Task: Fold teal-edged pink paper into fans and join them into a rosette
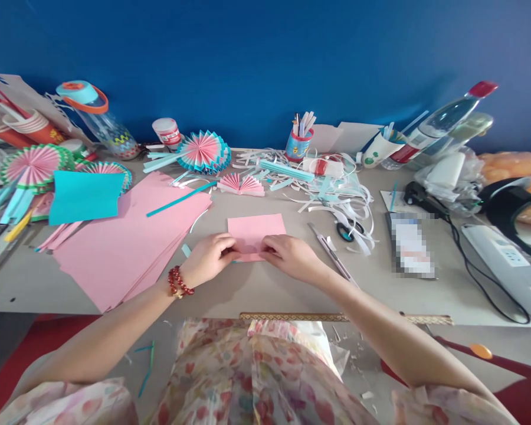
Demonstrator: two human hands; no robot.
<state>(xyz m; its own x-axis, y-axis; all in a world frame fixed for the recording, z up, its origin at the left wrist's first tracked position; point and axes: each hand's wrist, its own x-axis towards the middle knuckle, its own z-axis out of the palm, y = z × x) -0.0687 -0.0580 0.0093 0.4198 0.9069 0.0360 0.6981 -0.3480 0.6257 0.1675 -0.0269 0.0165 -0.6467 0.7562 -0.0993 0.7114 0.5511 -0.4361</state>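
Pink paper [255, 229] extends forward from the left hand [209, 258] and right hand [293, 257], equally near; both pinch its crosswise near edge.

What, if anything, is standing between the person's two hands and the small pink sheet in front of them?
Nothing visible is in the way: the left hand and right hand both touch the small pink sheet near its close edge. The cutter knife and scissors lie to the right, apart from it.
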